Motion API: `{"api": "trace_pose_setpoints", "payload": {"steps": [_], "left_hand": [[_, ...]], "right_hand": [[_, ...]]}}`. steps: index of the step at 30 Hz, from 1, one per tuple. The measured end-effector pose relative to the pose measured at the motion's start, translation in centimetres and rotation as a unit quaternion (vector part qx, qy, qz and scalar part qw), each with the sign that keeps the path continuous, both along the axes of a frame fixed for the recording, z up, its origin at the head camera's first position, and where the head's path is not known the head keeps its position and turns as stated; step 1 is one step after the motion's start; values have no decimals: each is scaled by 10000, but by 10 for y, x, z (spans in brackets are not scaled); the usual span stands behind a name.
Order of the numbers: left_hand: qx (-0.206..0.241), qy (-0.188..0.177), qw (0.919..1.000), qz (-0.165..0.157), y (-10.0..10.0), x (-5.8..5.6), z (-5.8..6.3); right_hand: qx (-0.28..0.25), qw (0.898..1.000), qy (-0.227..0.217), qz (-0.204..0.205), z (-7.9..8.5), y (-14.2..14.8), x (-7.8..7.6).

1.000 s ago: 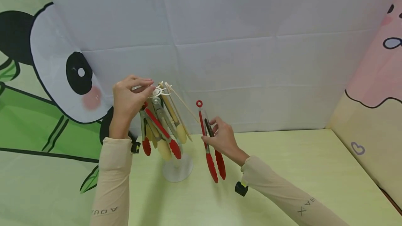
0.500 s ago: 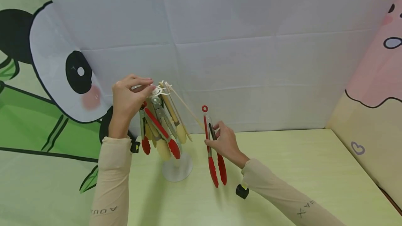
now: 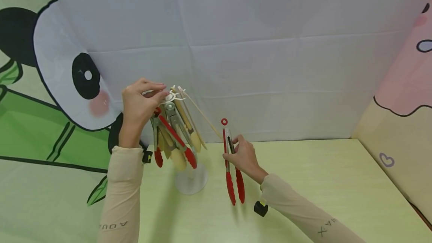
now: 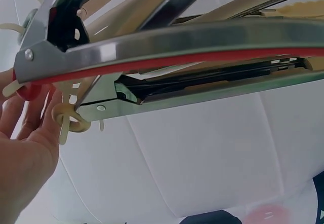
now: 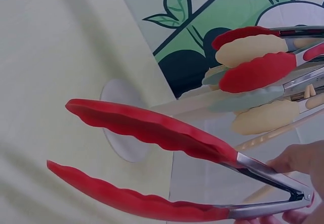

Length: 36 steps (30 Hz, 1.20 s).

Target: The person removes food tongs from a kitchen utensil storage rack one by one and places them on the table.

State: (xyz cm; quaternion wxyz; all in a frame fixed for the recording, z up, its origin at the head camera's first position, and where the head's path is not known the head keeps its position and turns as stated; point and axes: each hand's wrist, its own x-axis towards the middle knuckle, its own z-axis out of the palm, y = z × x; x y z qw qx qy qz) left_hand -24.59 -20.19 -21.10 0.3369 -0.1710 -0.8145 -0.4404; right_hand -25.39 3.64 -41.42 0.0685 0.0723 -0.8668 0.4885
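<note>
My left hand (image 3: 140,102) pinches the white hooked top (image 3: 170,97) of a hanging rack between thumb and fingers. Several tongs with red, cream and grey-green tips hang from it, among them red-tipped tongs (image 3: 175,138) at the front. Loop ends and hooks (image 4: 71,116) show by the fingers in the left wrist view. To the right of the rack, my right hand (image 3: 244,156) grips red-tipped tongs (image 5: 152,127) by their upper part. Their arms are spread, tips down above the table, red ring upward. The right palm is partly out of frame in the right wrist view.
The rack's round white base (image 3: 191,179) stands on the pale table (image 3: 303,198). A thin wooden strip (image 3: 202,113) slants from the rack's top toward the right hand. A white cloth backdrop (image 3: 270,66) rises behind, with printed side panels.
My right hand has moved a little right and down with the red-tipped tongs, away from the rack. The left hand stays on the rack's top.
</note>
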Motion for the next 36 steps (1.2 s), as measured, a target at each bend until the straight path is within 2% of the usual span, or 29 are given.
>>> {"api": "trace_pose_setpoints", "payload": {"steps": [3, 7, 17, 28, 36], "left_hand": [[92, -15, 9999, -58, 0, -1, 0], [20, 24, 10000, 79, 1, 0, 0], [-224, 154, 9982, 536, -9, -19, -15], [-200, 412, 9965, 700, -4, -21, -15], [-289, 543, 9941, 888, -1, -20, -14]], "right_hand": [[9, 10000, -64, -34, -3, 0, 0], [49, 9998, -198, -57, -7, -2, 2], [74, 9986, -515, -20, -17, -8, 5], [430, 9964, -718, -107, -31, -17, 2], [462, 9960, -761, -36, -41, -23, 3]]}}
